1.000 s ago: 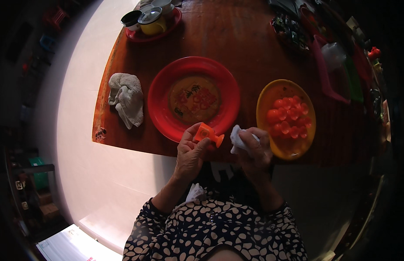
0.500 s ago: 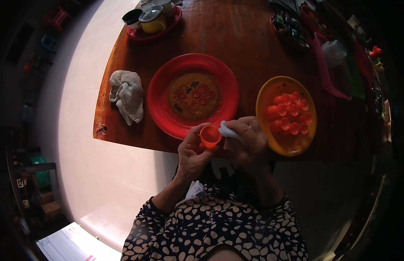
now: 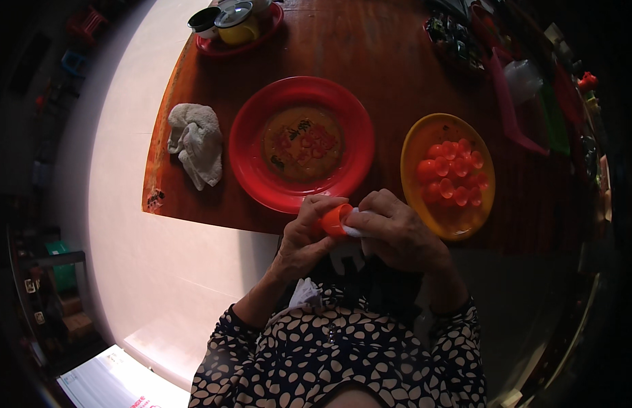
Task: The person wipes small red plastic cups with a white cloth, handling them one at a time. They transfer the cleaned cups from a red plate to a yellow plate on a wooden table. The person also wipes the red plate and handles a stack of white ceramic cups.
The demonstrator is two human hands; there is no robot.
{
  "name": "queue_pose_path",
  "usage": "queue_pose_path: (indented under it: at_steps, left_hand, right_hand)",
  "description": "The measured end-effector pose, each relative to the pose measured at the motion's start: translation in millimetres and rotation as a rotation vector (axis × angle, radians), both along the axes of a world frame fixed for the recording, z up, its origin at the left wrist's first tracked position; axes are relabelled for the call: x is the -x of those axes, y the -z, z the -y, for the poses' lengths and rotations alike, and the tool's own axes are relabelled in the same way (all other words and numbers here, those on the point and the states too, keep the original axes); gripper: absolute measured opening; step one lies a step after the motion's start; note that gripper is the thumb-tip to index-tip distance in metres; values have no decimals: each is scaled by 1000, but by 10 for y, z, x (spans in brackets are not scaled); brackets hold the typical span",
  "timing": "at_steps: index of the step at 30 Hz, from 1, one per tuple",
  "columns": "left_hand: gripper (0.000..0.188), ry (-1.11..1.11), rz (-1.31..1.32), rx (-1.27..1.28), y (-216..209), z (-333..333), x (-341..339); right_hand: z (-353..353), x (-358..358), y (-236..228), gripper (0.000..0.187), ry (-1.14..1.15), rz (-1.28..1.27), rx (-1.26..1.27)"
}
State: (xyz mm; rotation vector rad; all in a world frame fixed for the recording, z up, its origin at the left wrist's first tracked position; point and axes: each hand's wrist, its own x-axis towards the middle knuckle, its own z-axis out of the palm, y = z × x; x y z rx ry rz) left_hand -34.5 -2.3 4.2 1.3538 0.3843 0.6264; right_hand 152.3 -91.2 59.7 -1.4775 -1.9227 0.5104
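Between thumb and fingers, my left hand (image 3: 306,234) grips a small orange-red cup (image 3: 335,220), tipped sideways with its mouth toward the right. My right hand (image 3: 401,231) pinches a white cloth (image 3: 354,224) and presses it at the cup's mouth; part of the cloth is hidden by the fingers. Both hands are just off the table's near edge. Beyond them lies a large red round tray (image 3: 242,146) with a patterned, wet-looking centre. Several similar small orange-red cups (image 3: 459,166) sit in a yellow oval tray (image 3: 444,230) to the right.
A crumpled pale towel (image 3: 197,143) lies at the left on the wooden table (image 3: 357,54). A red tray (image 3: 275,30) with a yellow lidded mug (image 3: 236,27) stands at the far left. Pink basket (image 3: 510,115) and dark items in a container (image 3: 455,41) occupy the far right.
The cup has turned from mouth-up to sideways, facing right. My right hand has brought the cloth down and against the cup's mouth.
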Motion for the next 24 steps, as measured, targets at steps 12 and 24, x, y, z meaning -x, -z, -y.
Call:
queue_pose_path:
  at_steps: [12, 24]
  left_hand:
    - [54, 133, -27, -59, -23, -97, -23]
    - [59, 131, -108, -187, -37, -84, 9]
  right_hand:
    - [-38, 73, 85, 23, 116, 310, -251]
    - [88, 168, 146, 37, 258, -293, -26]
